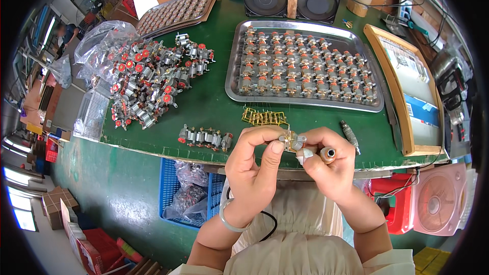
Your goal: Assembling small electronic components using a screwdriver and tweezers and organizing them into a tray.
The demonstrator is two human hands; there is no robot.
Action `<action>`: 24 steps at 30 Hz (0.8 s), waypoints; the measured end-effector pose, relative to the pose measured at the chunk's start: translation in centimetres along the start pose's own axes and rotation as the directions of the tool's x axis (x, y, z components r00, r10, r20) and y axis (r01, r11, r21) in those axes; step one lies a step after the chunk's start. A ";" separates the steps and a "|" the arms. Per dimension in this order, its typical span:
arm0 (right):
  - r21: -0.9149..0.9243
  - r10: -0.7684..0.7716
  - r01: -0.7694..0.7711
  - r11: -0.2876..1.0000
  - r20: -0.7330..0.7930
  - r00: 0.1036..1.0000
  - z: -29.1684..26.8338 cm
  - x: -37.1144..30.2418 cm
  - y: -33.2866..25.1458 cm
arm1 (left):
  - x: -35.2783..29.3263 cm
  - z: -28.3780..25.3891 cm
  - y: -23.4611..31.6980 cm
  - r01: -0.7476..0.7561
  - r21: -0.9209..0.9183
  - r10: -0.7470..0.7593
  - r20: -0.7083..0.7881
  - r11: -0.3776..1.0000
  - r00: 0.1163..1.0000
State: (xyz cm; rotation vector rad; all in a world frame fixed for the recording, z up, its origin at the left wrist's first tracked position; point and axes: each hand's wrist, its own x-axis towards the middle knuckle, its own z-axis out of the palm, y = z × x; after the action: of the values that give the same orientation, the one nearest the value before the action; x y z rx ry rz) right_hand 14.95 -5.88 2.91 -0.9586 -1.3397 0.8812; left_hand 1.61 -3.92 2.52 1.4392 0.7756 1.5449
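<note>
My left hand (pixel 254 163) pinches a small silver-and-brass component (pixel 292 141) between thumb and fingers at the bench's near edge. My right hand (pixel 333 165) is closed around a tan cylindrical tool (pixel 328 154) with a dark, metal-ringed end. Its fingertips also meet the component from the right, and a white wrap (pixel 304 156) covers its thumb tip. Just beyond the hands lies a row of brass-coloured frames (pixel 264 117). A short row of similar silver components (pixel 205 137) lies left of my left hand. The tool's other end is hidden.
A metal tray (pixel 232 89) holds rows of components; a big pile (pixel 145 79) of them lies left. Two black fans (pixel 266 0) stand at the back. A wooden-framed panel (pixel 374 35) and a metal connector (pixel 349 135) lie right. Below the bench sits a blue crate (pixel 165 188).
</note>
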 end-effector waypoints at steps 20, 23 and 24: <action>0.306 0.411 -0.465 0.831 0.226 0.883 -1.7 1.4 -0.9 | -0.3 0.5 -0.1 0.087 -0.049 -0.090 -0.071 0.995 0.993; 0.182 0.386 -0.411 0.893 0.158 0.909 -1.2 0.9 -0.8 | -0.3 0.4 -0.4 0.101 -0.061 -0.107 -0.103 0.993 0.989; 0.006 0.198 -0.198 0.980 0.061 0.978 -0.9 0.7 -0.3 | -0.3 0.4 -0.5 0.101 -0.059 -0.107 -0.106 0.993 0.989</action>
State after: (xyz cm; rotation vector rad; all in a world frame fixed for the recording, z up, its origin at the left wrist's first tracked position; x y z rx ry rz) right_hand 15.89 -5.42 3.48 -1.0772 -1.3032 1.0751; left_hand 2.06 -3.99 2.03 1.2644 0.8537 1.5622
